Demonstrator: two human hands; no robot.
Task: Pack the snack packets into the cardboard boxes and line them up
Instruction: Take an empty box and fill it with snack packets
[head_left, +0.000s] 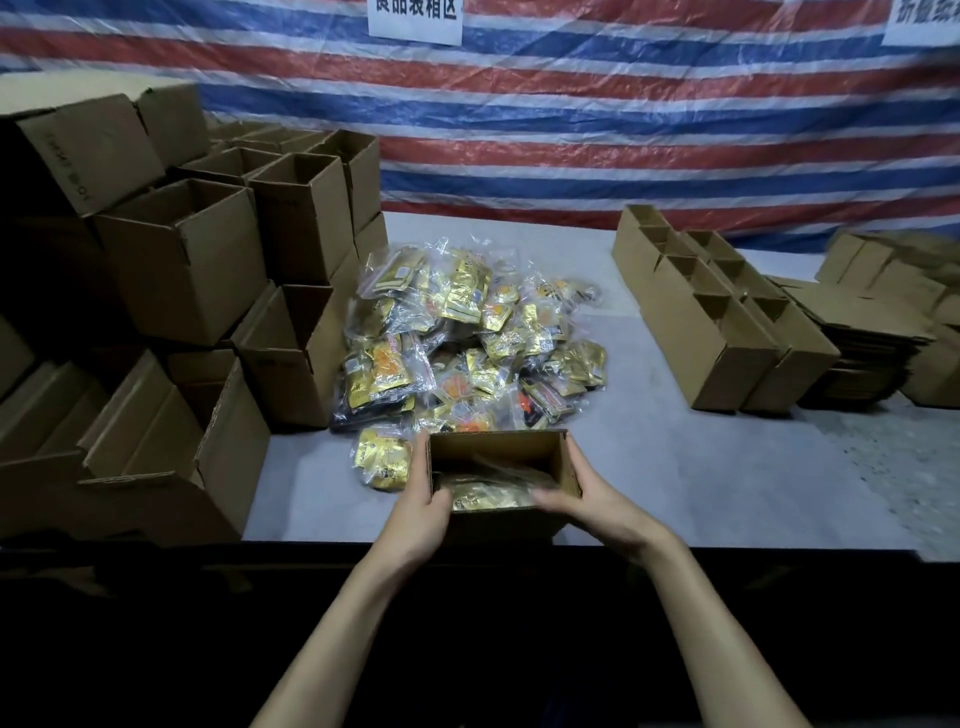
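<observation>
At lower centre, clasped between left hand (423, 501) and right hand (584, 499) by its side walls: open cardboard box (498, 454), gold packets (485, 498) inside. Packing step, apparently. Next: add from packet pile (467, 338) just behind, or carry to box row (719, 332), right of frame.

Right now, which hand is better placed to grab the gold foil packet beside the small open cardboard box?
Likely left: left hand grips the box beside the gold foil packet; right hand grips its far side.
</observation>
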